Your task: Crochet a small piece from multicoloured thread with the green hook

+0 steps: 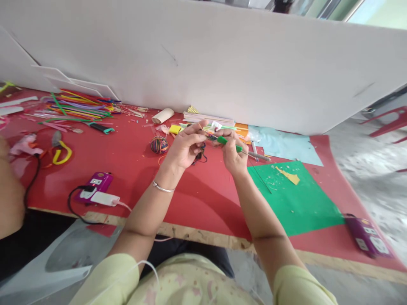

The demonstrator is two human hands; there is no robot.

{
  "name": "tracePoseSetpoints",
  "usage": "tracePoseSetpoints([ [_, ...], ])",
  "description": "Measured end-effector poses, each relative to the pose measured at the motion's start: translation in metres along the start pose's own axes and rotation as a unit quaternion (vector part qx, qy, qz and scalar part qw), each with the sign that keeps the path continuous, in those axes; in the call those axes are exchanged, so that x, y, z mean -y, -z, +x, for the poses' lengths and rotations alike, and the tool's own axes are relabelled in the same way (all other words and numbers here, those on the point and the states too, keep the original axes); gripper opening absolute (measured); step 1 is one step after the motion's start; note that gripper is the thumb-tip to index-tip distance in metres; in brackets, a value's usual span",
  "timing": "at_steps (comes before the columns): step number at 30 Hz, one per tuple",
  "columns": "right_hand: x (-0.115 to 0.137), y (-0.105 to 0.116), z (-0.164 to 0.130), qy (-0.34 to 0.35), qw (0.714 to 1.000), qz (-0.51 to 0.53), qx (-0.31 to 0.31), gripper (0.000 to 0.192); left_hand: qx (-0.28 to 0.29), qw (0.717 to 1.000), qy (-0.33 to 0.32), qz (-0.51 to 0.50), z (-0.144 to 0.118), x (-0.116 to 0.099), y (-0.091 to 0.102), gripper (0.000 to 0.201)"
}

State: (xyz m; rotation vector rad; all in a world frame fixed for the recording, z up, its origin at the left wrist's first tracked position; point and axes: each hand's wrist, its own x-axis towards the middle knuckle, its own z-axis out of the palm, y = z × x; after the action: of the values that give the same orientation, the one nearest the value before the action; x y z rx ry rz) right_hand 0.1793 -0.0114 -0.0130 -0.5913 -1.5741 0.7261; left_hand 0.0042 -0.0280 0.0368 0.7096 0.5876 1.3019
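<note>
Both hands are up over the red table covering [104, 156] and working close together: the left hand [184, 148] pinches a small dark loop of cord or wire [200, 156] between thumb and fingertips, and the right hand [233, 152] is clamped around a slim green stick, perhaps a pipe cleaner or straw [230, 143], whose near end meets the left fingers. Judging by that, the joining or wrapping looks only partly made; the small piece is too blurred to say more. The stick sits right between the two hands, held clear of the table. Just beyond the left hand lies a multicoloured ball of rubber bands [159, 145], farther off on the left a heap of coloured sticks [79, 106], and by the right forearm a green paper sheet [295, 199] with scraps on it.
</note>
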Motion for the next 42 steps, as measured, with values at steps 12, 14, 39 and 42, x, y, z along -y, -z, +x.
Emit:
tracePoseSetpoints([
  [12,0.016,0.012,0.005,0.015,0.999,0.043,0.019,0.037,0.009,1.000,0.001,0.026,0.000,-0.007,0.003,0.045],
  [14,0.018,0.016,0.006,0.014,0.999,0.038,0.036,0.037,0.008,0.999,0.007,0.033,-0.001,-0.009,0.004,0.043],
  [39,0.017,0.018,0.005,-0.097,0.980,0.147,0.089,0.037,0.036,0.996,0.067,0.036,-0.001,-0.008,0.003,0.034],
  [42,0.012,0.004,0.005,-0.086,0.989,0.116,0.020,0.051,0.022,0.998,-0.007,0.064,0.000,0.002,0.000,0.036],
])
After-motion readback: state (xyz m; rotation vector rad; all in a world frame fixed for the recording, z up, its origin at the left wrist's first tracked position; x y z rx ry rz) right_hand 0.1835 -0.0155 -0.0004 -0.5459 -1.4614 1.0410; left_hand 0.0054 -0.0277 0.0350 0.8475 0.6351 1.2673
